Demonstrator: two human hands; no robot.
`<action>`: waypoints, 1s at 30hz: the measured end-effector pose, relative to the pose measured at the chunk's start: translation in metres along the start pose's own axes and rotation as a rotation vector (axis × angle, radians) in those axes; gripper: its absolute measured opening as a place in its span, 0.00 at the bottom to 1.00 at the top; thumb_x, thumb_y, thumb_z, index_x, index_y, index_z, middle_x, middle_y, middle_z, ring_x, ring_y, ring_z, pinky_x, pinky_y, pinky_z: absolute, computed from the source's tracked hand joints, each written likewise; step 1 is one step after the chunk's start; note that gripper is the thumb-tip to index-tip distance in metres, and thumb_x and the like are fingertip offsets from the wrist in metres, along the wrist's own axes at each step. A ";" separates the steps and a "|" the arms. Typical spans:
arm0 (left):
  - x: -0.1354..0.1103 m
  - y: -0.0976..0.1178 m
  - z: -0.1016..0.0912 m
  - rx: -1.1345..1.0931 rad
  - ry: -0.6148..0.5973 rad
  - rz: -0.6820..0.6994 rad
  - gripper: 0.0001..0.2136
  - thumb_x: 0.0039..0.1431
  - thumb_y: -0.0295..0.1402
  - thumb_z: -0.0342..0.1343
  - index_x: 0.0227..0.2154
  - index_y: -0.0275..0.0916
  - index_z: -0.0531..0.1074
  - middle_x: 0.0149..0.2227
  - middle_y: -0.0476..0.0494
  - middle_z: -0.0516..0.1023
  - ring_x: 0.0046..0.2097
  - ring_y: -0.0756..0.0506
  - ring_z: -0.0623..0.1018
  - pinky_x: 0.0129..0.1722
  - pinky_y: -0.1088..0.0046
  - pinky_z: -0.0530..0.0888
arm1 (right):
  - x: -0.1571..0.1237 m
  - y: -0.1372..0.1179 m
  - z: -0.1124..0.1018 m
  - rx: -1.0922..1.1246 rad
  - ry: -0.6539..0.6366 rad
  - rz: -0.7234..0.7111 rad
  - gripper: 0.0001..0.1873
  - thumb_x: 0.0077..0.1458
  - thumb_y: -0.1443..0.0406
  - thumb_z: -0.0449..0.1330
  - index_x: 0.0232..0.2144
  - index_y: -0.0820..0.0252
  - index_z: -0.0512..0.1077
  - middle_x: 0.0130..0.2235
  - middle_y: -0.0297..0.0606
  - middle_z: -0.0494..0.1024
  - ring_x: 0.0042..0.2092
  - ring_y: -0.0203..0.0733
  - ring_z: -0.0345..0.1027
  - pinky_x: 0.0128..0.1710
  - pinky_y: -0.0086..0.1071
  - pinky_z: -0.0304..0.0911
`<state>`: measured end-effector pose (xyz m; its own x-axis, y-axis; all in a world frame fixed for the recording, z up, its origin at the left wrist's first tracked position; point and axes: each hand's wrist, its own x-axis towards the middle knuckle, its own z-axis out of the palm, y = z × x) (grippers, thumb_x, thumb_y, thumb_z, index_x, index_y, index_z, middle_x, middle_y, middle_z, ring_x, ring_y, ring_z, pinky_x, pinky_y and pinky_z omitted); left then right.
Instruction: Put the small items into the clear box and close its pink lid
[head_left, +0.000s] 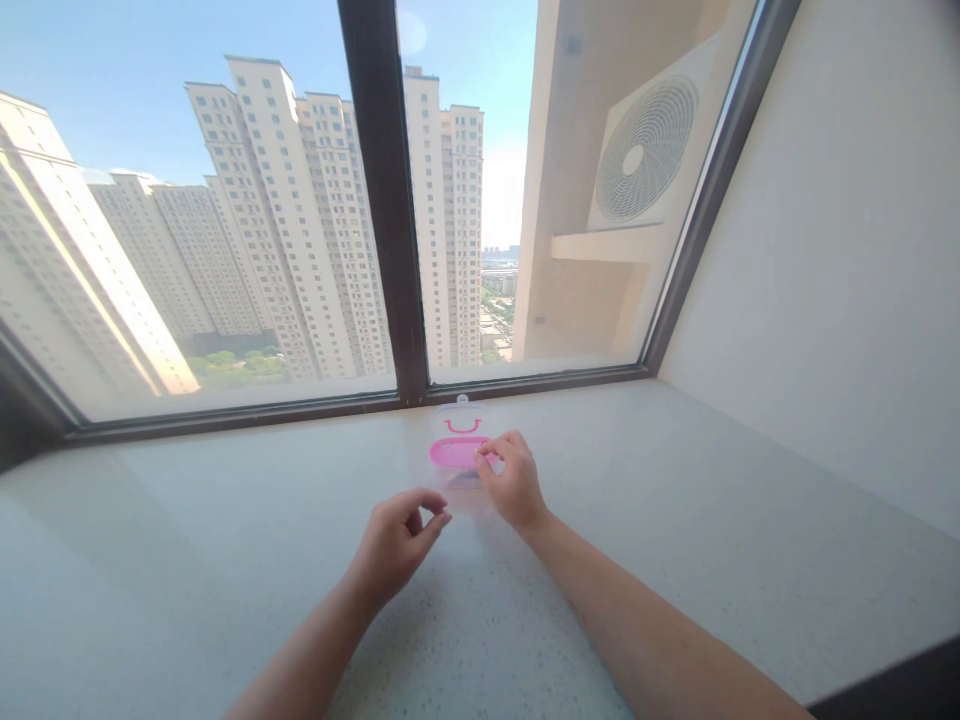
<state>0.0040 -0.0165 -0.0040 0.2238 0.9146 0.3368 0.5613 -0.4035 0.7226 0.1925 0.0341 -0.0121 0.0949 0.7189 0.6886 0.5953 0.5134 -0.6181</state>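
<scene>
A small clear plastic case (463,482) stands on the sill with its clear lid (459,408) raised toward the window. A pink curved handle (463,426) shows against the lid. In the case's top sits an oval pink tray (454,453). My right hand (512,478) is at the tray's right end, thumb and forefinger pinched together at its edge. Nearer to me, my left hand (405,532) hovers left of the case, fingers curled and the tips of thumb and forefinger almost meeting. Anything between those tips is too small to make out. Some dark content shows dimly under the tray.
The pale speckled sill (225,560) spreads around the case. Behind it run the dark window frame (409,300) and glass, with tall buildings and an air-conditioner unit (646,150) outside. A white wall (840,250) bounds the right side.
</scene>
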 end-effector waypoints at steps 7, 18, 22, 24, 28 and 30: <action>-0.001 0.003 0.004 0.034 -0.041 0.042 0.07 0.53 0.35 0.56 0.30 0.37 0.74 0.17 0.56 0.63 0.20 0.53 0.58 0.22 0.79 0.58 | 0.000 -0.001 -0.001 -0.075 -0.048 0.093 0.07 0.51 0.66 0.57 0.26 0.60 0.74 0.31 0.37 0.69 0.37 0.41 0.64 0.43 0.36 0.56; 0.000 0.006 0.004 0.038 -0.054 0.053 0.07 0.54 0.35 0.56 0.31 0.37 0.74 0.18 0.55 0.65 0.21 0.53 0.58 0.22 0.78 0.57 | 0.000 0.000 -0.002 -0.161 -0.061 0.110 0.05 0.49 0.64 0.60 0.28 0.57 0.75 0.42 0.40 0.68 0.48 0.48 0.61 0.50 0.43 0.49; 0.000 0.005 0.004 0.033 -0.046 0.065 0.06 0.53 0.35 0.56 0.30 0.37 0.74 0.18 0.55 0.65 0.21 0.53 0.58 0.22 0.78 0.58 | 0.000 0.001 -0.002 -0.157 -0.083 0.106 0.05 0.50 0.64 0.59 0.28 0.57 0.75 0.43 0.40 0.69 0.48 0.48 0.61 0.51 0.44 0.49; -0.001 0.005 0.005 0.033 -0.045 0.070 0.06 0.53 0.35 0.57 0.30 0.38 0.74 0.18 0.55 0.65 0.21 0.53 0.58 0.23 0.78 0.58 | 0.000 0.002 -0.001 -0.154 -0.094 0.101 0.05 0.50 0.64 0.59 0.28 0.57 0.75 0.43 0.40 0.69 0.48 0.48 0.61 0.51 0.44 0.49; -0.001 0.006 0.004 0.034 -0.049 0.068 0.07 0.53 0.36 0.56 0.30 0.38 0.74 0.18 0.55 0.65 0.20 0.53 0.58 0.23 0.78 0.58 | -0.001 0.002 -0.002 -0.146 -0.106 0.098 0.06 0.50 0.64 0.58 0.28 0.57 0.75 0.43 0.40 0.69 0.48 0.48 0.61 0.51 0.44 0.49; -0.001 0.006 0.004 0.035 -0.050 0.068 0.07 0.53 0.36 0.56 0.30 0.38 0.74 0.18 0.55 0.65 0.20 0.53 0.58 0.23 0.78 0.58 | -0.001 0.001 -0.002 -0.139 -0.115 0.095 0.06 0.50 0.64 0.59 0.28 0.57 0.75 0.43 0.40 0.69 0.48 0.48 0.61 0.52 0.44 0.49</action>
<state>0.0107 -0.0197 -0.0025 0.3014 0.8857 0.3532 0.5707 -0.4643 0.6773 0.1946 0.0330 -0.0125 0.0686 0.8137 0.5772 0.6933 0.3771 -0.6141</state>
